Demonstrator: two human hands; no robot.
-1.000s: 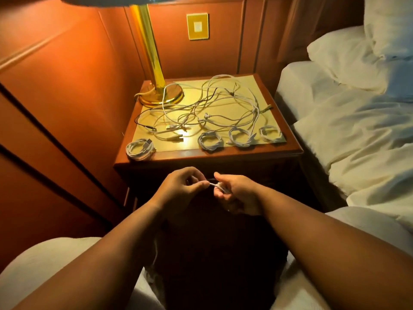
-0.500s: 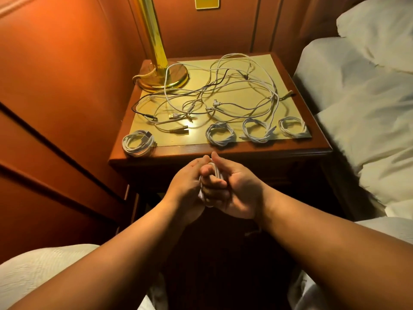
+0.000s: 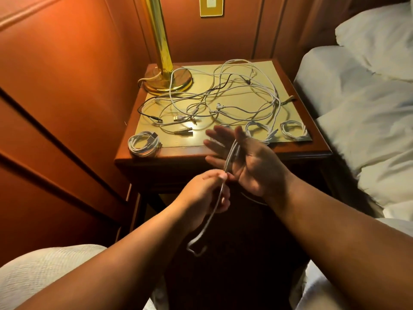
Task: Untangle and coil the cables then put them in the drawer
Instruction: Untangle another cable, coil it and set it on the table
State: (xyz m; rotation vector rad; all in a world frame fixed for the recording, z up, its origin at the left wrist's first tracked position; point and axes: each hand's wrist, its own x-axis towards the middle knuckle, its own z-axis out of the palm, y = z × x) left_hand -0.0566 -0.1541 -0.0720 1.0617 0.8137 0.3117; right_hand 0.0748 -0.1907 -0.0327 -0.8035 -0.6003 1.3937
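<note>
The left hand (image 3: 204,193) pinches a white cable (image 3: 231,156) that runs up across the palm of the right hand (image 3: 243,159), whose fingers are spread straight. The cable's loose loop hangs below the left hand, in front of the nightstand (image 3: 223,153).

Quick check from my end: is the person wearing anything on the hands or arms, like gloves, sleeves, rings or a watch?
Nothing visible. Left hand and right hand are bare, without gloves, rings or a watch. Both forearms are uncovered right to the frame's lower edge, so no sleeves show.
</note>
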